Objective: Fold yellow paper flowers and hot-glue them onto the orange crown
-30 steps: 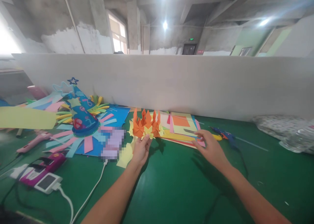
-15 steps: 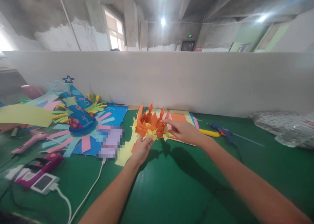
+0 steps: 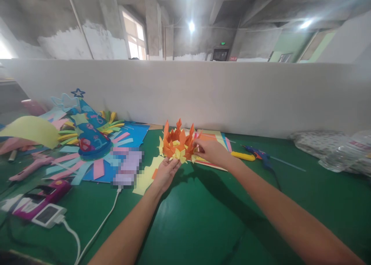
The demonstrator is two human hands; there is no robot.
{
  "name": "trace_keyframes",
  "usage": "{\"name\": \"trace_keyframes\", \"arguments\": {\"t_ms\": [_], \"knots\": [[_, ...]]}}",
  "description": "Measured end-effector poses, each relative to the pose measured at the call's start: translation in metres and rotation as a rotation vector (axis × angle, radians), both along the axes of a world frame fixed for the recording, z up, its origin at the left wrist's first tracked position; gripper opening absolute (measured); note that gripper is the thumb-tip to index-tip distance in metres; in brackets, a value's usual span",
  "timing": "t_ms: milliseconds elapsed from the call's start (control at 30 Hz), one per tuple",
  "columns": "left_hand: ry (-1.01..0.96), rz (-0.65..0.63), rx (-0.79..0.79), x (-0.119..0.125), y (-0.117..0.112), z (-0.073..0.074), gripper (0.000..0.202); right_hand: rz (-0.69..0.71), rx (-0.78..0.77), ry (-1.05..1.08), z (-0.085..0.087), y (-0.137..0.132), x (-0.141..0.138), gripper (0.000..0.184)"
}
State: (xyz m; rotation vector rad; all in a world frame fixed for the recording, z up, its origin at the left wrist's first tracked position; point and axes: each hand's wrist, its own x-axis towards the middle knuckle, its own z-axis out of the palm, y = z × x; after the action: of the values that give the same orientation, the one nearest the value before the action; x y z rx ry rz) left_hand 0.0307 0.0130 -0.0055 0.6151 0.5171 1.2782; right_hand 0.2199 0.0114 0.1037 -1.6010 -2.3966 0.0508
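Note:
An orange and yellow folded paper flower (image 3: 177, 143) is held up above the green table (image 3: 208, 226). My left hand (image 3: 165, 172) cups it from below, fingers curled under its yellow base. My right hand (image 3: 211, 152) comes in from the right and pinches an orange point on the flower's right side. Just behind the flower lies a stack of coloured paper sheets (image 3: 216, 141).
A blue paper cone hat (image 3: 88, 131) with coloured strips sits at the left, beside a pink glue gun (image 3: 27, 170) and a phone on a white cable (image 3: 48, 214). A blue and yellow glue gun (image 3: 252, 155) lies right of the sheets. Plastic bags (image 3: 333, 151) rest far right. A white partition stands behind.
My right hand left the paper stack, moved left to the flower and closed on one of its orange points. The left hand kept holding the flower, which tilted slightly.

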Motion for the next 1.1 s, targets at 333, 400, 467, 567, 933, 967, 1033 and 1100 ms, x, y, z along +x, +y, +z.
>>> {"name": "trace_keyframes", "arguments": {"t_ms": [333,400,467,567,933,967,1033,1100], "knots": [[0.162,0.067,-0.079,-0.004,0.003,-0.003,0.023,-0.188,0.112,0.035,-0.019,0.055,0.018,0.037],[0.202,0.110,-0.085,-0.005,0.004,-0.006,0.021,-0.214,0.116,0.045,-0.029,0.048,0.034,0.032],[0.239,0.145,-0.077,-0.005,0.005,-0.008,0.023,-0.240,0.106,0.041,-0.038,0.035,0.055,0.023],[0.292,0.173,-0.042,-0.002,0.004,-0.008,0.029,-0.270,0.078,0.019,-0.051,0.009,0.088,0.018],[0.563,0.153,0.229,0.011,-0.005,-0.017,0.012,-0.345,0.124,0.005,-0.096,-0.034,0.122,0.030],[0.583,0.155,0.242,0.010,-0.005,-0.018,0.013,-0.382,0.144,0.011,-0.099,-0.034,0.124,0.030],[0.613,0.157,0.260,0.010,-0.005,-0.018,0.015,-0.436,0.171,0.017,-0.103,-0.034,0.129,0.030],[0.631,0.159,0.271,0.009,-0.005,-0.018,0.015,-0.460,0.177,0.016,-0.105,-0.033,0.135,0.029]]}}
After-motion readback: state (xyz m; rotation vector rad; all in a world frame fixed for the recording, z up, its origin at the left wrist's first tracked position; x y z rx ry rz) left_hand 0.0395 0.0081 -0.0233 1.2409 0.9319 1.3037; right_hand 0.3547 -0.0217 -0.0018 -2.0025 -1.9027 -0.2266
